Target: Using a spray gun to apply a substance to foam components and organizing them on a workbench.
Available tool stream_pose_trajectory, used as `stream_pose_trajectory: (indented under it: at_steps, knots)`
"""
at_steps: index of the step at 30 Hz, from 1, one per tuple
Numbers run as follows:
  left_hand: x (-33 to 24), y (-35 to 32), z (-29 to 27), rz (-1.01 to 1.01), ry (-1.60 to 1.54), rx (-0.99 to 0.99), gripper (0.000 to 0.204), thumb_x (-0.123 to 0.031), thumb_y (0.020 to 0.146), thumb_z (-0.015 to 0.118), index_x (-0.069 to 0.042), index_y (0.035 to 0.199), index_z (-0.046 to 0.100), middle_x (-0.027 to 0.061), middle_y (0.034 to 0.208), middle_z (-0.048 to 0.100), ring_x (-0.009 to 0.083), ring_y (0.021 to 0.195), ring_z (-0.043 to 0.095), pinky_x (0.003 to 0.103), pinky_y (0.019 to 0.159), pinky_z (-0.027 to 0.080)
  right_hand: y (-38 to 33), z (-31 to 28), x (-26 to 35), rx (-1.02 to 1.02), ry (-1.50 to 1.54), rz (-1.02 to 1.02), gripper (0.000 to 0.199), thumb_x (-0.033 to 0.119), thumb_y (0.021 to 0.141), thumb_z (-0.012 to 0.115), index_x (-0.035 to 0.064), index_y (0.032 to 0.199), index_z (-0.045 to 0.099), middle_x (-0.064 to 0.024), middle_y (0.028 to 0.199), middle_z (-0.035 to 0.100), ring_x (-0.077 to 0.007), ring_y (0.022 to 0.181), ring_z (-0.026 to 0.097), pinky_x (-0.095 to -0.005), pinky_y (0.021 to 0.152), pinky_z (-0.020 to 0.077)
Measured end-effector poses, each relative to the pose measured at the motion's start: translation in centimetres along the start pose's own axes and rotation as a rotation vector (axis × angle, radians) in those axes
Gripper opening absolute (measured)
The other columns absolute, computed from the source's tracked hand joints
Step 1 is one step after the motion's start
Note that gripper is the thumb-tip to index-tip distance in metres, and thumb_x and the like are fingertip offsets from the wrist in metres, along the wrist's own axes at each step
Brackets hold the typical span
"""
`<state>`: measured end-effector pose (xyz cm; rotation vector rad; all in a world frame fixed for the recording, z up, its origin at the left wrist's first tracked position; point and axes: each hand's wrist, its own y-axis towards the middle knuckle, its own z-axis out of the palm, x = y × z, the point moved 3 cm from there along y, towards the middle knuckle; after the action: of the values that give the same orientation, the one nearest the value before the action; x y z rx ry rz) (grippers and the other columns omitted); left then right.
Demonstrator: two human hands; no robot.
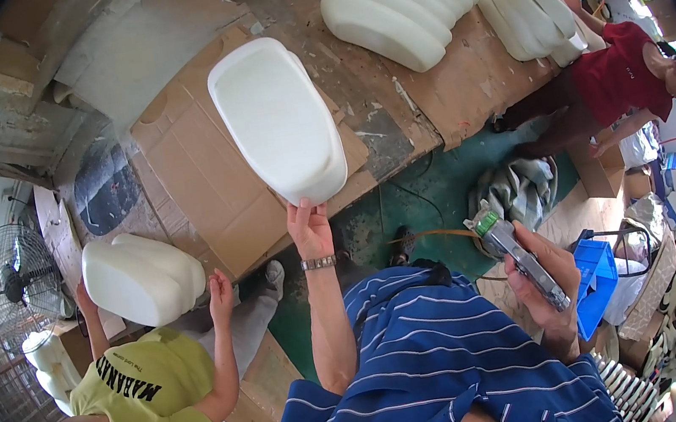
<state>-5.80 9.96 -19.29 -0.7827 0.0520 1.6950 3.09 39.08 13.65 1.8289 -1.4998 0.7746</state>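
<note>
A stack of white, rounded oblong moulded pieces [271, 122], with a shallow hollow on top, lies on flattened cardboard [188, 175] on the workbench. My left hand [310, 227], with a watch on the wrist, is closed on the near edge of this stack. My right hand [549, 273] is raised off to the right, wrapped round a grey hand tool [524, 262] with a green end. The tool resembles a staple gun, but its exact kind is unclear. A tan hose [435, 234] runs up to its green end.
More white pieces [401, 10] lie in rows at the bench's far right. At left, a person in a yellow-green shirt [149, 398] handles white pieces [142, 279] near a fan [17, 270]. Another person in dark red [627, 75] works at right. A blue crate [595, 284] stands beside my right hand.
</note>
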Motion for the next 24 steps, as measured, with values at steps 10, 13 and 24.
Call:
stream_pose_trajectory:
  at_steps: [10,13,24]
  knots:
    - [-4.1,-0.9,-1.0,0.101,-0.363,0.173,0.048,-0.010,0.086,0.074,-0.003,0.131,0.059,0.0101,0.133,0.064,0.0208,0.116,0.065,0.027,0.075,0.059,1.7,1.9,-0.5,0.105,0.180,-0.012,0.064,-0.002,0.082,0.074,-0.0047,0.142,0.053,-0.0190,0.102,0.067,-0.0284,0.085,0.067,-0.0316,0.076,0.0517]
    - [-6.7,-3.2,0.1,0.282,-0.337,0.054,0.051,-0.007,0.083,0.075,0.001,0.131,0.058,0.0130,0.135,0.063,0.0250,0.120,0.062,0.039,0.101,0.054,2.1,2.8,-1.1,0.130,0.203,-0.019,0.065,-0.004,0.084,0.073,-0.0010,0.145,0.052,-0.0184,0.104,0.067,-0.0287,0.084,0.066,-0.0323,0.075,0.0516]
    - [-10.8,-3.7,-0.7,0.555,-0.426,0.067,0.040,-0.011,0.093,0.072,0.003,0.128,0.059,0.0136,0.131,0.066,0.0241,0.119,0.063,0.040,0.107,0.051,1.4,2.7,-2.4,0.133,0.189,0.007,0.064,-0.003,0.084,0.073,-0.0024,0.144,0.052,-0.0189,0.104,0.067,-0.0293,0.085,0.067,-0.0322,0.076,0.0525]
